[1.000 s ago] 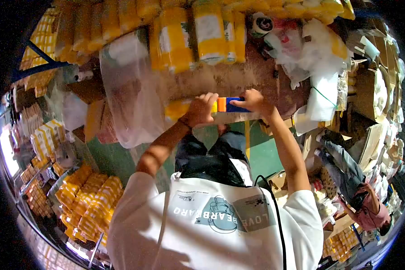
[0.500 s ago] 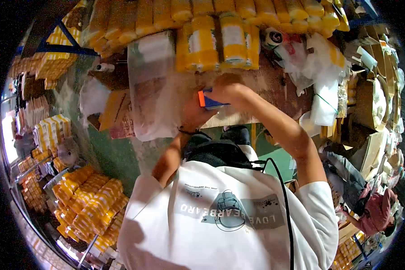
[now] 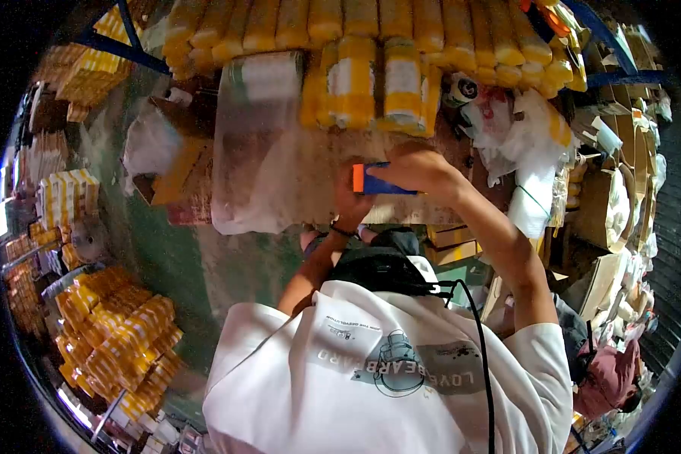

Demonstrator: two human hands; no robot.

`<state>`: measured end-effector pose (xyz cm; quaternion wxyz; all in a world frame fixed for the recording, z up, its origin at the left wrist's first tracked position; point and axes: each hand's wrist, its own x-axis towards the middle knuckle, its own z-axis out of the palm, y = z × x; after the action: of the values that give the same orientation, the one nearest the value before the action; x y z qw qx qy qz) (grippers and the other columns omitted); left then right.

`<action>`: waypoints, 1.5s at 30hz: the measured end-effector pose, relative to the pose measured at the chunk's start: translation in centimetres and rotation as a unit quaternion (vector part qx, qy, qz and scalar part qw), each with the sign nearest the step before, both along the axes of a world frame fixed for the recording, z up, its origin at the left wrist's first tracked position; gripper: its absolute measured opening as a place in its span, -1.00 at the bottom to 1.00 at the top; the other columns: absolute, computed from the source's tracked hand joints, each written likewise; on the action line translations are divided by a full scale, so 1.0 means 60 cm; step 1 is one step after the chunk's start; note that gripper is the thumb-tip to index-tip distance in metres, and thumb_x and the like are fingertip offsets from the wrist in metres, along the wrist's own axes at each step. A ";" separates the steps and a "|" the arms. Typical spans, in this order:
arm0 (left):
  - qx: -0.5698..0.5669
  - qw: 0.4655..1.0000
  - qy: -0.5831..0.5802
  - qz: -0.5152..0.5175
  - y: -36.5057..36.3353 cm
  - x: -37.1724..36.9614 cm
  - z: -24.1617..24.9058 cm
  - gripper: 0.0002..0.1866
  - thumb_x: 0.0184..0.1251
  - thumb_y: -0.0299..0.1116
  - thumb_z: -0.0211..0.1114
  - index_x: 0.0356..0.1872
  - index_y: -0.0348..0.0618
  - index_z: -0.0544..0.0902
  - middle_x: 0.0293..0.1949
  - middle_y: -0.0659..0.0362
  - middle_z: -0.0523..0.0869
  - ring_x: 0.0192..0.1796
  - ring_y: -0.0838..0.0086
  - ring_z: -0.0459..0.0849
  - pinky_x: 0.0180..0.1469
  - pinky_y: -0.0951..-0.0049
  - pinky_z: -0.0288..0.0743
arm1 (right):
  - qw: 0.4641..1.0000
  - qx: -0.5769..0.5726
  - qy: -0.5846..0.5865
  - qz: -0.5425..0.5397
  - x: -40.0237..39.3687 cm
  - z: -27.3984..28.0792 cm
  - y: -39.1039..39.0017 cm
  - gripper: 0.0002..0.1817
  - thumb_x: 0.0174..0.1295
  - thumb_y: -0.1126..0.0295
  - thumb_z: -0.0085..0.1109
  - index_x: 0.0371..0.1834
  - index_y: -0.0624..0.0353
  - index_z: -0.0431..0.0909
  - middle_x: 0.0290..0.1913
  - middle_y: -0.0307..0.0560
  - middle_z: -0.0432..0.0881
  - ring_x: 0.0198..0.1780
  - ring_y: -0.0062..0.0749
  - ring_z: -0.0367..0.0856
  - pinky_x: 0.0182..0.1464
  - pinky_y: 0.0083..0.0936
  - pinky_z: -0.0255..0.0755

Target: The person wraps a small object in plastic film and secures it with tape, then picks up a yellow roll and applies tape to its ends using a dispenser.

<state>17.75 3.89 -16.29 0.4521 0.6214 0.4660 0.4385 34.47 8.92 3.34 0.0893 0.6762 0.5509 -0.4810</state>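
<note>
A small blue box with an orange end is between my two hands, above the front part of the worktable. My left hand is closed around its orange end. From the right, my right hand lies over the box's top edge with its fingers bent onto it. Behind the hands stand yellow-and-white wrapped packs. A clear plastic sheet lies left of my hands on the brown tabletop.
Rows of yellow packs line the table's back. Plastic bags and a tape roll lie to the right. An open carton is at the left. A co-worker in a pink top is at the lower right.
Both hands and the blue box have shifted slightly right and down in the view as the camera moved. More of the box's blue side shows now.
</note>
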 end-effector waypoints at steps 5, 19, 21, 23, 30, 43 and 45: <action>-0.012 0.995 -0.096 0.013 0.001 0.009 -0.042 -0.44 0.10 -0.34 0.49 0.17 -0.23 0.56 0.11 -0.03 0.60 0.12 0.14 0.63 0.14 0.21 0.52 | 0.951 0.272 -0.015 0.145 0.051 -0.074 -0.009 -0.40 0.26 -0.15 0.22 -0.13 0.30 0.66 -0.40 0.19 0.67 -0.33 -0.02 0.68 -0.20 -0.17 0.52; 0.095 0.952 0.248 -0.154 0.031 -0.047 0.062 -0.18 -0.06 -0.21 0.56 0.30 -0.15 0.41 0.32 -0.10 0.41 0.39 -0.06 0.37 0.43 0.01 0.25 | 0.976 0.183 0.024 0.117 0.129 -0.131 -0.025 -0.38 0.30 -0.21 0.18 -0.42 0.26 0.68 -0.60 0.01 0.57 -0.55 -0.29 0.52 -0.41 -0.26 0.38; 0.138 0.927 0.309 -0.163 0.041 -0.032 0.088 -0.13 -0.06 -0.18 0.57 0.33 -0.16 0.37 0.34 -0.09 0.39 0.40 -0.05 0.35 0.47 -0.01 0.19 | 0.983 0.133 0.049 0.113 0.124 -0.105 -0.020 -0.20 0.26 -0.31 0.14 0.28 0.18 0.49 0.04 0.26 0.66 0.05 0.06 0.65 0.11 -0.15 0.51; 0.085 0.929 0.309 -0.183 0.044 -0.005 0.102 -0.09 -0.06 -0.11 0.57 0.34 -0.21 0.35 0.33 -0.10 0.40 0.40 -0.05 0.35 0.50 -0.03 0.10 | 0.983 0.144 0.054 0.102 0.125 -0.113 -0.024 -0.21 0.25 -0.32 0.14 0.22 0.21 0.52 -0.07 0.23 0.69 -0.05 0.04 0.67 0.03 -0.14 0.52; 0.066 0.904 0.361 -0.219 0.045 -0.036 0.044 -0.13 0.01 -0.05 0.53 0.34 -0.24 0.38 0.27 -0.10 0.47 0.37 -0.05 0.39 0.44 -0.04 0.22 | 0.975 0.150 0.036 0.157 0.119 -0.127 -0.010 -0.34 0.25 -0.24 0.23 -0.35 0.29 0.70 -0.47 0.16 0.64 -0.43 -0.08 0.63 -0.31 -0.16 0.47; 0.048 0.931 0.335 -0.139 0.033 -0.286 -0.013 -0.13 -0.04 -0.27 0.62 0.31 -0.19 0.32 0.21 -0.11 0.41 0.28 -0.09 0.39 0.28 0.02 0.41 | 0.937 0.240 0.139 0.212 -0.148 -0.243 0.031 -0.33 0.18 -0.29 0.14 -0.33 0.22 0.76 -0.36 0.26 0.69 -0.26 0.15 0.70 -0.18 -0.02 0.54; -0.053 0.941 0.302 -0.142 0.031 -0.313 -0.026 -0.12 -0.03 -0.22 0.62 0.33 -0.17 0.32 0.22 -0.11 0.41 0.30 -0.09 0.39 0.29 0.03 0.40 | 0.928 0.272 0.100 0.234 -0.214 -0.234 0.014 -0.43 0.22 -0.16 0.14 -0.31 0.22 0.75 -0.33 0.24 0.71 -0.28 0.13 0.70 -0.16 0.00 0.56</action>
<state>-1.05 5.77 -17.85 0.3798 0.7598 0.5099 0.1356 21.61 9.74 -10.70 -0.0442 0.4747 0.8092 -0.3433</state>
